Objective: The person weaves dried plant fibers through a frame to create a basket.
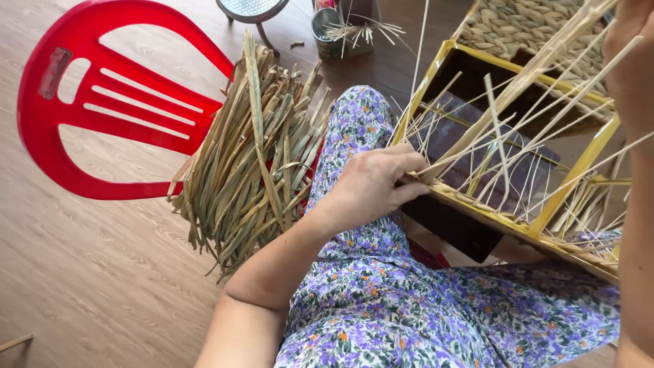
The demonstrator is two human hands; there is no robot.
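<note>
Head view: left hand pinches straw strands on yellow frame.

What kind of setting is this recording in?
Probably a home or small craft space used for weaving by hand: a wood-look floor, a red plastic chair heaped with dried reed strips, and a yellow frame.

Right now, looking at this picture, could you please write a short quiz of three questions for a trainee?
1. True or false: the bundle of dried grass lies on the red plastic chair.
2. Which hand pinches strands against the yellow frame? A) left hand B) right hand
3. Fill in: the person's lap is covered by ______ fabric.

Key: 1 true; 2 A; 3 floral (purple flowered).
</note>
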